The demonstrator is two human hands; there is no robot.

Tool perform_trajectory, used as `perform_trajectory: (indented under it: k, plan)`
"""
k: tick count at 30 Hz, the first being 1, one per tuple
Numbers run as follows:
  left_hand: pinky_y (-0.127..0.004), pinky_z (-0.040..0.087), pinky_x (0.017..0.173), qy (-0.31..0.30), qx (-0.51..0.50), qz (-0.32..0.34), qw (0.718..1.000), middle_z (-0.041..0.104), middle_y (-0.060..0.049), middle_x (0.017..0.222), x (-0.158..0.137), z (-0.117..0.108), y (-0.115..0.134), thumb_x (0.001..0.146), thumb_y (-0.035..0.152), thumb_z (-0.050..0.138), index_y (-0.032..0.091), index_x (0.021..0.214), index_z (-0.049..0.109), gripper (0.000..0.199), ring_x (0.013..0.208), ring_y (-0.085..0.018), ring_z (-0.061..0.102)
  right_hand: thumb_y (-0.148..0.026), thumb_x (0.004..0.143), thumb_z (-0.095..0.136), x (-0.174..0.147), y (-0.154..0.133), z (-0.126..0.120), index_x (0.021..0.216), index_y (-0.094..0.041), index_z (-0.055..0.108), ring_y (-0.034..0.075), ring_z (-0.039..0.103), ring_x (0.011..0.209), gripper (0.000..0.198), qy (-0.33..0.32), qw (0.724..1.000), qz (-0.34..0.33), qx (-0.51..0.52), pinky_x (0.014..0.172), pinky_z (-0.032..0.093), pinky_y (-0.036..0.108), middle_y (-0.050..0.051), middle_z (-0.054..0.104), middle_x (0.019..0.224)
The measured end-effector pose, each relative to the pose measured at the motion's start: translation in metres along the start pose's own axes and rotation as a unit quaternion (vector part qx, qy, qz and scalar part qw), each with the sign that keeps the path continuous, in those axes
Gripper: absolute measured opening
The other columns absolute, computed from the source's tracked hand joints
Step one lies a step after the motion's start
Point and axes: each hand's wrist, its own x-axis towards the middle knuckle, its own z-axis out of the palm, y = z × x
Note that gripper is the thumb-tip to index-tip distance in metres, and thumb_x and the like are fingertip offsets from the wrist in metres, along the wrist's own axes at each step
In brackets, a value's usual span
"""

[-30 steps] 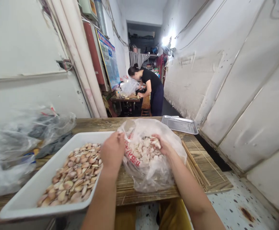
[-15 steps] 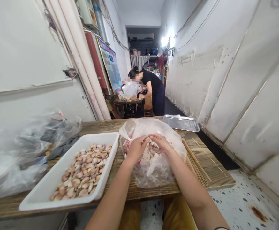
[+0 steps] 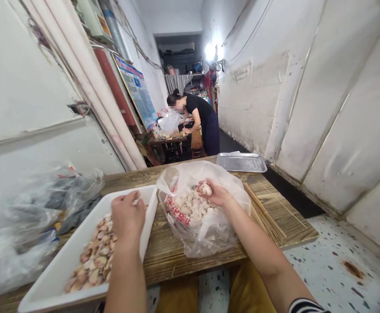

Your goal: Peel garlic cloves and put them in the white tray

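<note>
A whitish garlic bulb [image 3: 205,189] rests in the curled fingers of my right hand [image 3: 216,194], above a translucent plastic bag [image 3: 209,237] with red print. Garlic skins and pieces [image 3: 193,208] fill the mouth of the bag. My left hand [image 3: 128,214] hovers over the white tray [image 3: 149,217], its fingers bent and pinched together; whatever they hold is hidden or too small to name. Many loose garlic cloves [image 3: 100,254] lie in the tray, partly covered from sight by my left hand and forearm.
Thin wooden skewers [image 3: 265,215] lie on the wooden table [image 3: 164,256], right of the bag. Behind them sits a metal tray [image 3: 241,162]. Crumpled plastic bags [image 3: 36,226] are piled at the left. Farther back, a person [image 3: 203,115] bends over another table [image 3: 167,139].
My left hand has left the bag and moved left over the white tray. My right hand stays above the bag, with the garlic bulb now plainly visible. The view has shifted slightly.
</note>
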Motion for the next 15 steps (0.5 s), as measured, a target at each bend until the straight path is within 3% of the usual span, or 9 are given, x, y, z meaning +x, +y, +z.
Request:
perform_trajectory:
  k: [3, 5, 6, 7, 9, 10, 11, 13, 15]
  plan:
    - [-0.047, 0.034, 0.093, 0.006, 0.011, -0.014, 1.0, 0.054, -0.016, 0.112, 0.002, -0.01, -0.006, 0.072, 0.035, 0.051, 0.014, 0.1, 0.063, 0.037, 0.108, -0.03, 0.048, -0.01, 0.08, 0.045, -0.001, 0.002, 0.001, 0.089, -0.013, 0.049, 0.012, 0.064, 0.071, 0.01, -0.007, 0.999, -0.021, 0.031, 0.074, 0.052, 0.027, 0.004, 0.062, 0.071]
    - [-0.042, 0.042, 0.086, -0.091, -0.11, 0.001, 0.99, 0.061, -0.013, 0.102, -0.01, 0.0, 0.014, 0.074, 0.039, 0.049, 0.015, 0.099, 0.063, 0.037, 0.094, -0.026, 0.057, -0.012, 0.078, 0.048, -0.003, 0.005, 0.005, 0.09, -0.014, 0.049, 0.014, 0.064, 0.076, 0.012, -0.029, 0.999, -0.038, 0.021, 0.078, 0.051, 0.031, 0.005, 0.063, 0.074]
    - [-0.038, 0.046, 0.076, -0.18, -0.191, -0.017, 0.965, 0.065, -0.01, 0.092, -0.019, 0.01, 0.028, 0.076, 0.043, 0.047, 0.016, 0.096, 0.063, 0.037, 0.08, -0.022, 0.06, -0.015, 0.078, 0.049, -0.003, 0.007, 0.007, 0.091, -0.015, 0.049, 0.015, 0.064, 0.078, 0.013, -0.043, 0.998, -0.051, 0.016, 0.078, 0.05, 0.032, 0.005, 0.063, 0.076]
    - [-0.034, 0.048, 0.064, -0.291, -0.278, -0.049, 0.914, 0.066, -0.009, 0.083, -0.028, 0.021, 0.044, 0.078, 0.046, 0.044, 0.015, 0.094, 0.062, 0.039, 0.067, -0.02, 0.061, -0.018, 0.078, 0.05, -0.004, 0.01, 0.01, 0.093, -0.015, 0.05, 0.016, 0.064, 0.08, 0.015, -0.053, 0.996, -0.071, 0.01, 0.078, 0.05, 0.033, 0.004, 0.063, 0.078]
    - [-0.028, 0.046, 0.049, -0.417, -0.404, -0.134, 0.803, 0.066, -0.008, 0.07, -0.045, 0.046, 0.073, 0.079, 0.05, 0.04, 0.013, 0.094, 0.059, 0.044, 0.053, -0.017, 0.059, -0.024, 0.078, 0.05, -0.004, 0.015, 0.014, 0.098, -0.018, 0.05, 0.015, 0.063, 0.08, 0.02, -0.053, 0.991, -0.122, -0.021, 0.073, 0.05, 0.029, 0.002, 0.062, 0.081]
    - [-0.026, 0.045, 0.047, -0.428, -0.443, -0.153, 0.773, 0.066, -0.008, 0.07, -0.051, 0.059, 0.085, 0.078, 0.051, 0.043, 0.014, 0.094, 0.058, 0.044, 0.052, -0.016, 0.059, -0.028, 0.079, 0.05, -0.004, 0.018, 0.016, 0.101, -0.02, 0.05, 0.014, 0.062, 0.076, 0.023, -0.043, 0.988, -0.142, -0.05, 0.067, 0.049, 0.027, 0.001, 0.062, 0.082]
    - [-0.025, 0.045, 0.047, -0.409, -0.473, -0.162, 0.764, 0.066, -0.007, 0.07, -0.055, 0.07, 0.093, 0.077, 0.052, 0.046, 0.014, 0.093, 0.057, 0.042, 0.051, -0.015, 0.059, -0.032, 0.08, 0.049, -0.004, 0.021, 0.018, 0.103, -0.021, 0.05, 0.012, 0.06, 0.069, 0.026, -0.029, 0.984, -0.156, -0.084, 0.06, 0.048, 0.024, 0.0, 0.061, 0.082]
    - [-0.024, 0.045, 0.048, -0.35, -0.505, -0.159, 0.773, 0.065, -0.006, 0.071, -0.057, 0.086, 0.102, 0.075, 0.05, 0.052, 0.014, 0.096, 0.056, 0.042, 0.052, -0.013, 0.058, -0.041, 0.081, 0.046, -0.003, 0.024, 0.019, 0.107, -0.024, 0.05, 0.009, 0.051, 0.054, 0.031, -0.002, 0.976, -0.166, -0.143, 0.046, 0.041, 0.02, -0.001, 0.059, 0.081]
    - [-0.024, 0.046, 0.051, -0.301, -0.5, -0.125, 0.802, 0.065, -0.005, 0.075, -0.054, 0.095, 0.102, 0.075, 0.048, 0.054, 0.015, 0.103, 0.054, 0.043, 0.055, -0.013, 0.059, -0.045, 0.082, 0.043, -0.003, 0.024, 0.018, 0.11, -0.025, 0.049, 0.008, 0.047, 0.051, 0.035, 0.003, 0.97, -0.176, -0.168, 0.044, 0.037, 0.02, -0.001, 0.059, 0.084]
